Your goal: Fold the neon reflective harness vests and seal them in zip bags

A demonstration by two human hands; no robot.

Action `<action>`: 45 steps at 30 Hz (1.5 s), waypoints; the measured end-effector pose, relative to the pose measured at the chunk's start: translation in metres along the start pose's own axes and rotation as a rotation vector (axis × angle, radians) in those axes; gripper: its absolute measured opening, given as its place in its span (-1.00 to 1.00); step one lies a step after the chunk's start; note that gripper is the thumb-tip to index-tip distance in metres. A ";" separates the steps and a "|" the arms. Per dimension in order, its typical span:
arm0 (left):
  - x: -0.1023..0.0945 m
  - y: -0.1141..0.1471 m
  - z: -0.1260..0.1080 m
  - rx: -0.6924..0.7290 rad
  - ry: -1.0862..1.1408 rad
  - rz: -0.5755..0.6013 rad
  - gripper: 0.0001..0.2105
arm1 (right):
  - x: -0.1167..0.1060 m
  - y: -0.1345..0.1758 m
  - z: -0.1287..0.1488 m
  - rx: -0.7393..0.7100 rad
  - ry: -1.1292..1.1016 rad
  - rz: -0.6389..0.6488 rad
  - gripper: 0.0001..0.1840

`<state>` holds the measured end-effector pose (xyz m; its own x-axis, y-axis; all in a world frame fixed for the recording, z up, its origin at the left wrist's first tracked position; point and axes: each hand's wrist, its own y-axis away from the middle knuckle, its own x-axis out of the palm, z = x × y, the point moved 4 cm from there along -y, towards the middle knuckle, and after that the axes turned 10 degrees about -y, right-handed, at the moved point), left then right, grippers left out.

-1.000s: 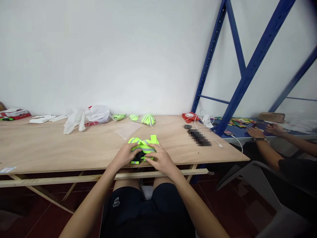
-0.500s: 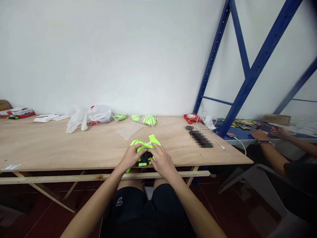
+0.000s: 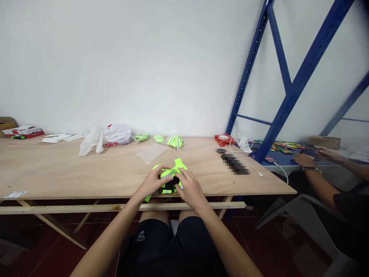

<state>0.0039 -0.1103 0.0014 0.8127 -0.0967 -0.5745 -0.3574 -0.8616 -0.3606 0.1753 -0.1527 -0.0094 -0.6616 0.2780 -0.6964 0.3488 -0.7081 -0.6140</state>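
At the table's front edge lies a bundle of neon-yellow reflective straps (image 3: 170, 175) with grey stripes and a black part in its middle. My left hand (image 3: 154, 180) grips the bundle from the left, thumb over the front and fingers behind. From the right, my right hand (image 3: 189, 187) holds it with fingers curled onto the yellow band and the black part. One yellow strap end sticks up behind my right fingers; another hangs over the edge at the left. Just beyond lies a flat clear plastic bag (image 3: 150, 153).
Several bagged yellow bundles (image 3: 175, 141) lie by the wall, with a white carrier bag (image 3: 117, 134) to their left. Cables and a red packet (image 3: 224, 139) are at the right, near a blue metal frame (image 3: 276, 119). A co-worker's hands (image 3: 304, 159) work at the blue table beyond.
The yellow band between my hands now bulges wider and shows more of its grey stripe. My fingers have shifted slightly on it. The whole view has shifted a little.
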 end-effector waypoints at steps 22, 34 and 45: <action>-0.048 0.008 -0.015 0.032 -0.235 0.041 -0.57 | -0.037 -0.004 -0.021 0.056 -0.163 -0.021 -0.63; -0.005 -0.008 0.031 0.057 -0.494 0.059 -0.48 | -0.051 0.005 -0.084 0.337 -0.533 -0.584 -0.61; 0.005 -0.017 0.041 -0.069 -0.246 0.163 -0.20 | -0.033 0.015 -0.112 0.520 -0.516 -0.157 -0.25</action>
<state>-0.0048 -0.0753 -0.0253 0.6085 -0.1205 -0.7843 -0.4354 -0.8770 -0.2031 0.2771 -0.0994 -0.0368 -0.9497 0.1522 -0.2737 -0.0496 -0.9360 -0.3484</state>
